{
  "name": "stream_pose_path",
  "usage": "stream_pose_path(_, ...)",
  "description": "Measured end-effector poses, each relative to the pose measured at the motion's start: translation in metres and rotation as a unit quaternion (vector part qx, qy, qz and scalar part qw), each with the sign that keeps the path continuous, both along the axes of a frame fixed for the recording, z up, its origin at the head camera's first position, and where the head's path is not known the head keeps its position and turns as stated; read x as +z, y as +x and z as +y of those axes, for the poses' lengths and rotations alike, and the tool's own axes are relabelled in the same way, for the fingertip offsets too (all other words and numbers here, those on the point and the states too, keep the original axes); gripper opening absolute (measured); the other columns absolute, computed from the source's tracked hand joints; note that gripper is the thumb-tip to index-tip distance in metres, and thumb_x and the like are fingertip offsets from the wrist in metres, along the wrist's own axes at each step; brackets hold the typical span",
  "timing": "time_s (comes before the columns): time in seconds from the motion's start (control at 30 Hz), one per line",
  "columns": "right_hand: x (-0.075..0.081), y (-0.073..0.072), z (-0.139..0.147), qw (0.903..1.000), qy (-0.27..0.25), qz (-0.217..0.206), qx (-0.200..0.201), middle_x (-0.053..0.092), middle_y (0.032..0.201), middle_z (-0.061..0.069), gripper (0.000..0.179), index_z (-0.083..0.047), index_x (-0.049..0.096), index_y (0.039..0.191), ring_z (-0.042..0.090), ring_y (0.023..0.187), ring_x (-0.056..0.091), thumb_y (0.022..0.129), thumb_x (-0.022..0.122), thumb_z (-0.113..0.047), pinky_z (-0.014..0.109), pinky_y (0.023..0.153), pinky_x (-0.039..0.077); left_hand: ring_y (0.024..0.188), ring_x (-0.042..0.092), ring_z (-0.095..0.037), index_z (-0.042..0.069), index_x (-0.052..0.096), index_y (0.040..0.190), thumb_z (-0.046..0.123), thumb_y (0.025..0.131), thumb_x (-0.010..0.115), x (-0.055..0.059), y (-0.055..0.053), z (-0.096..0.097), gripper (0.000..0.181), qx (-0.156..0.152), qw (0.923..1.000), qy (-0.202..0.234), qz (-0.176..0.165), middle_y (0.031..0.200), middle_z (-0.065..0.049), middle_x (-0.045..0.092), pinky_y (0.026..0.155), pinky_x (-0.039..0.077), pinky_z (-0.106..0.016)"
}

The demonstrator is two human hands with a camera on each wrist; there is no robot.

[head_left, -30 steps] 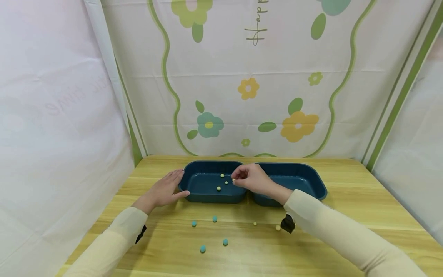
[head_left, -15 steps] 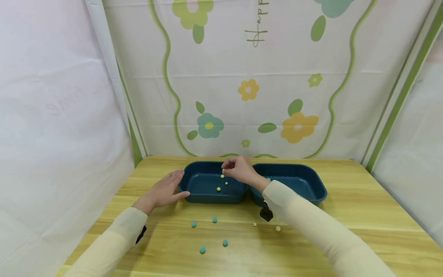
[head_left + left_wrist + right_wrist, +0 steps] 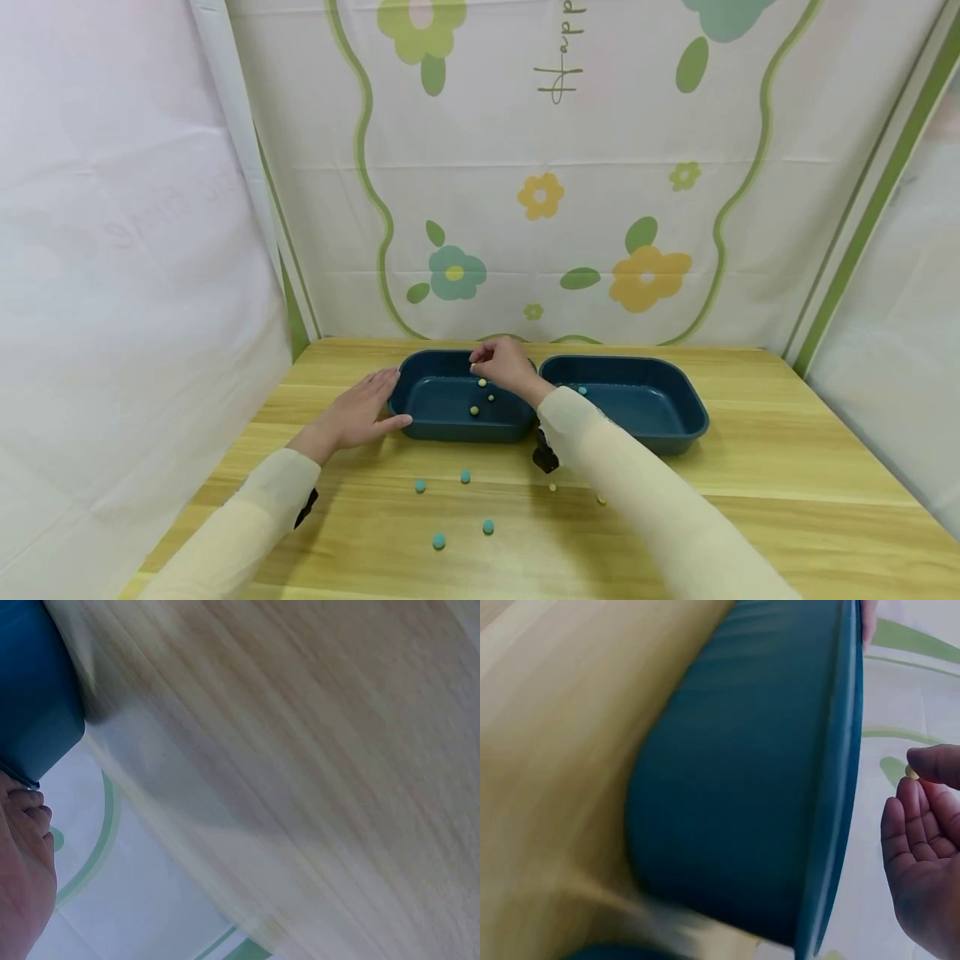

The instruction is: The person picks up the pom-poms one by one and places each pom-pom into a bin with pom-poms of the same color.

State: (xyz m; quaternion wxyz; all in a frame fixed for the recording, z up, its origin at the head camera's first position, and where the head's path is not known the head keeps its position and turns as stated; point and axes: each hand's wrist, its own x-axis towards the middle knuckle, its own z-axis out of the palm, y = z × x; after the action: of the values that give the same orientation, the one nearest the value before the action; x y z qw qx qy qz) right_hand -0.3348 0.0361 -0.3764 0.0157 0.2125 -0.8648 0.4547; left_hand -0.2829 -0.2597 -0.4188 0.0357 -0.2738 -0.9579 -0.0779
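Note:
My right hand (image 3: 504, 364) is over the left dark blue tray (image 3: 465, 432). In the right wrist view, its thumb and fingertips pinch a small pale yellow ball (image 3: 911, 771), level with the tray's rim and beyond it. Three yellow balls (image 3: 474, 411) lie on that tray's floor. My left hand (image 3: 351, 414) rests against the same tray's left side, fingers straight and thumb along the front rim. The left wrist view has those fingers (image 3: 26, 817) by the tray's edge. In the right tray (image 3: 675, 443) sits a light blue ball (image 3: 582, 390), and the right forearm partly hides that tray.
Several light blue balls (image 3: 488, 527) are scattered on the wooden table (image 3: 360, 542) in front of the left tray. Two yellow balls (image 3: 552, 487) lie near the right sleeve, one partly covered by it. A flower-printed cloth (image 3: 585, 133) hangs behind the table.
My right hand has moved left and slightly up over the left tray, carrying the yellow ball. More of the right tray and its blue ball shows. The left hand has stayed in place.

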Motion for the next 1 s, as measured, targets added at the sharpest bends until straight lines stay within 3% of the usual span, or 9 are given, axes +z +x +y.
stream_pose_path(0.23, -0.0075, -0.0031, -0.005, 0.9999, -0.01, -0.002, -0.003, 0.066, 0.083, 0.002, 0.004, -0.006, 0.073, 0.089, 0.016, 0.072, 0.061, 0.087, 0.071, -0.003, 0.032, 0.069, 0.054, 0.145, 0.017, -0.035, -0.006, 0.021, 0.152, 0.062, 0.096, 0.044, -0.0009, -0.0004, 0.0001, 0.09, -0.001, 1.0, 0.0, 0.001, 0.157, -0.021, 0.02, 0.117, 0.014, -0.047)
stream_pose_path(0.5, -0.0089, -0.0049, -0.0031, 1.0, -0.005, 0.0, -0.002, 0.066, 0.086, 0.004, 0.007, 0.0, 0.072, 0.095, 0.017, 0.074, 0.062, 0.088, 0.07, -0.002, 0.032, 0.069, 0.054, 0.144, 0.018, -0.036, -0.006, 0.021, 0.151, 0.061, 0.096, 0.045, 0.0018, -0.0002, 0.0006, 0.09, -0.003, 1.0, 0.0, 0.006, 0.157, -0.022, 0.021, 0.116, 0.014, -0.048)
stream_pose_path(1.0, -0.0074, -0.0048, -0.0017, 0.9998, 0.007, -0.014, -0.012, 0.065, 0.087, 0.002, 0.01, -0.002, 0.072, 0.098, 0.016, 0.075, 0.061, 0.089, 0.071, -0.008, 0.032, 0.07, 0.054, 0.144, 0.018, -0.036, -0.006, 0.022, 0.151, 0.062, 0.096, 0.044, 0.0003, -0.0005, 0.0007, 0.09, -0.003, 1.0, -0.001, 0.007, 0.157, -0.021, 0.021, 0.116, 0.015, -0.048)
